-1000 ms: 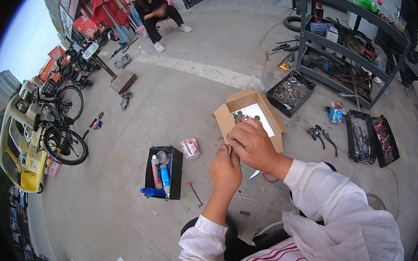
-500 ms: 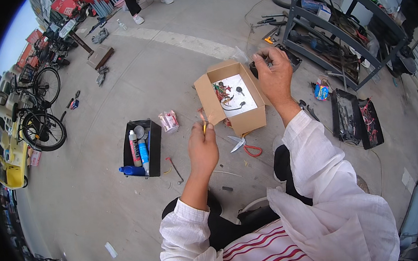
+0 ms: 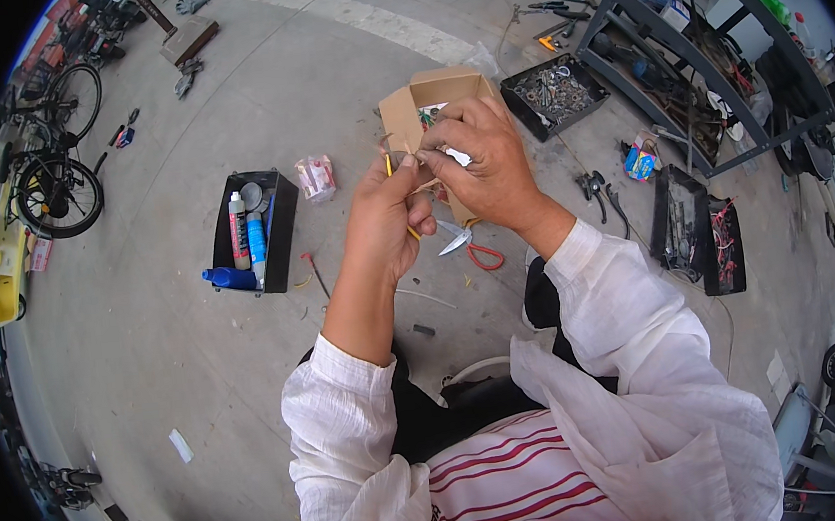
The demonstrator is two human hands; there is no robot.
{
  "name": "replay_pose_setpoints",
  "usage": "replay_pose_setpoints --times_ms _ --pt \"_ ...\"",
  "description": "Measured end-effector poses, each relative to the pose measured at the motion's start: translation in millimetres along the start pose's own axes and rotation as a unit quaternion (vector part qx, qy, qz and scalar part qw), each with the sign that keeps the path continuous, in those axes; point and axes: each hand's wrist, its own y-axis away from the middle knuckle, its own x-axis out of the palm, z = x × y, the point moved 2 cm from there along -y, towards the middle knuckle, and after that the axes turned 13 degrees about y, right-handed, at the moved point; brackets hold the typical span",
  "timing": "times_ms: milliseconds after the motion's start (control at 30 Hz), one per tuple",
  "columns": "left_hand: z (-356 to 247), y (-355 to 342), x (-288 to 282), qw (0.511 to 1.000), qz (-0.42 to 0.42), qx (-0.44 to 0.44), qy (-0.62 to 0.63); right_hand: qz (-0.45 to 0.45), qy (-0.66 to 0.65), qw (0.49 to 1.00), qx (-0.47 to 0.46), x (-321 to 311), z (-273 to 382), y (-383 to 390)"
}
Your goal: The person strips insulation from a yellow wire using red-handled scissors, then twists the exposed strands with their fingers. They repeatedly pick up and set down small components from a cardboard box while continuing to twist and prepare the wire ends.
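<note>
My left hand [image 3: 385, 211] is closed around a thin yellow wire [image 3: 389, 166], whose loose end hangs out below my fingers. Frayed copper-coloured strands show at its upper tip. Close against it, my right hand [image 3: 483, 159] pinches thumb and fingers together at my left fingertips. What the right fingers hold is too small to make out. Both hands are in front of an open cardboard box [image 3: 400, 117], hiding most of its inside. Just below them, scissors with red handles [image 3: 484, 257] lie on the ground with the blades apart.
A black bin [image 3: 279, 236] with bottles stands at left, beside a clear pink-and-white packet [image 3: 316, 178]. Right of the box is a black tray of small metal parts [image 3: 555, 97]. Pliers [image 3: 594, 188], tool trays [image 3: 681, 225] and a metal rack [image 3: 709, 52] are farther right.
My right hand has come left and down from beside the tray of metal parts to meet my left hand. The left hand has risen slightly in view; the whole view has shifted.
</note>
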Motion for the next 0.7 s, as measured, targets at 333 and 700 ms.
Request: replay_pose_setpoints --times_ms 333,700 --pt "6 -5 -8 0.998 0.009 0.036 -0.048 -0.02 -0.105 0.99 0.095 6 -3 0" --pt "2 3 0 0.831 -0.024 0.297 -0.47 0.021 -0.188 0.949 0.253 2 -10 4"
